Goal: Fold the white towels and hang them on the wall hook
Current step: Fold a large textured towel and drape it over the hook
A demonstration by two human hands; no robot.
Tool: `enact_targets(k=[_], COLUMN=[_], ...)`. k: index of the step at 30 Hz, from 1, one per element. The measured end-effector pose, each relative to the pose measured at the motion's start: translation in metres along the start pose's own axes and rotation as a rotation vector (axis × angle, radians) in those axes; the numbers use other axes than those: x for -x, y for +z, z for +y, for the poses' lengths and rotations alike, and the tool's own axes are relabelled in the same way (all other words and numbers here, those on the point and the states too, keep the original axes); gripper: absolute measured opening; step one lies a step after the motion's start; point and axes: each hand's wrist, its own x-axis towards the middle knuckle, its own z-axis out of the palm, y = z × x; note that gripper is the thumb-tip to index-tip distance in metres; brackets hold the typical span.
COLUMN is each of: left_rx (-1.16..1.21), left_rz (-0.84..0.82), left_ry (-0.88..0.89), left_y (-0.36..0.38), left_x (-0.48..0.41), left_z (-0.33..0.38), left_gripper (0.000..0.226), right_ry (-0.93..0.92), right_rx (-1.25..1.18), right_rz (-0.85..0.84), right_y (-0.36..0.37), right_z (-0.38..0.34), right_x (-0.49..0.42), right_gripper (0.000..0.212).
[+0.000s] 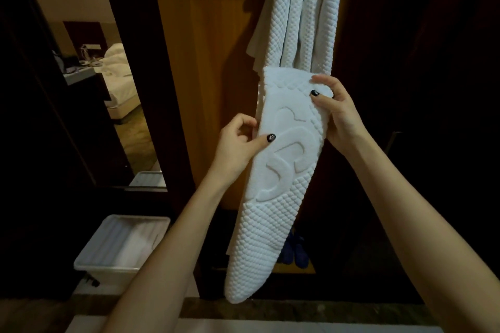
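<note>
A white quilted towel (273, 197), folded into a long narrow strip with raised lettering, hangs down in front of me. My right hand (335, 111) grips its upper right corner, thumb on the front. My left hand (240, 140) pinches its left edge lower down, thumb pressed on the cloth. Above, several white quilted towels (297, 13) hang bunched from a point at the top edge of the frame; the hook itself is hidden by them.
A wooden wall panel (211, 76) stands behind the towels, with dark panels to the right. A mirror (108, 76) at left reflects a bed. A white plastic bin (121, 246) sits on the floor at lower left. Blue slippers (296, 251) lie below the towel.
</note>
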Motion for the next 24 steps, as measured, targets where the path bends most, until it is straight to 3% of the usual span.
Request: enact_targets(k=[5, 10, 13, 16, 18, 21, 24], left_rx=[0.018, 0.058, 0.031, -0.004, -0.078, -0.147, -0.016], left_rz=[0.057, 0.214, 0.233, 0.281, 0.287, 0.235, 0.161], left_ry=[0.017, -0.018, -0.028, 0.015, 0.066, 0.074, -0.023], left_y=[0.016, 0.029, 0.031, 0.035, 0.034, 0.026, 0.01], left_x=[-0.005, -0.02, -0.019, -0.018, -0.02, -0.023, -0.023], left_z=[0.008, 0.008, 0.004, 0.007, 0.01, 0.013, 0.009], left_gripper=[0.02, 0.016, 0.016, 0.016, 0.016, 0.016, 0.021], right_ry=[0.157, 0.154, 0.067, 0.035, 0.043, -0.009, -0.005], right_rx=[0.239, 0.442, 0.414, 0.213, 0.117, 0.191, 0.148], right_rz=[-0.044, 0.159, 0.204, 0.089, 0.039, 0.037, 0.069], right_y=[-0.006, -0.006, -0.009, -0.005, 0.001, 0.014, 0.023], right_z=[-0.016, 0.021, 0.044, 0.052, 0.054, 0.052, 0.042], right_x=[-0.023, 0.017, 0.065, 0.094, 0.1, 0.096, 0.085], right_gripper=[0.052, 0.058, 0.066, 0.077, 0.072, 0.058, 0.039])
